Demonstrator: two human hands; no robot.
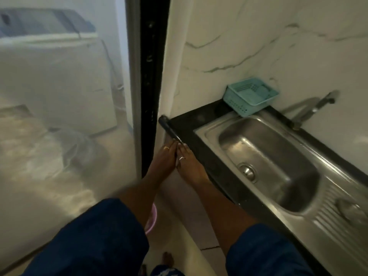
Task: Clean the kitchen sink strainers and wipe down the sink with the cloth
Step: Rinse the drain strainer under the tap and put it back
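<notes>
The steel sink (pixel 209 130) is set in a black counter, with a round metal strainer (pixel 247 171) in its drain. A dim round object (pixel 349 211) lies on the ribbed drainboard; I cannot tell what it is. My left hand (pixel 164 159) and my right hand (pixel 190 167) stretch out side by side past the counter's left end. Their fingers are straight, and the tips reach a black rod (pixel 169 129) along that edge. Neither hand visibly holds anything. No cloth is in view.
A teal plastic basket (pixel 250 96) sits at the counter's back corner against the marble wall. The tap (pixel 314 110) comes out of the wall behind the sink. A frosted glass door with a black frame (pixel 150 76) stands left. A pink bucket rim (pixel 152 220) shows on the floor.
</notes>
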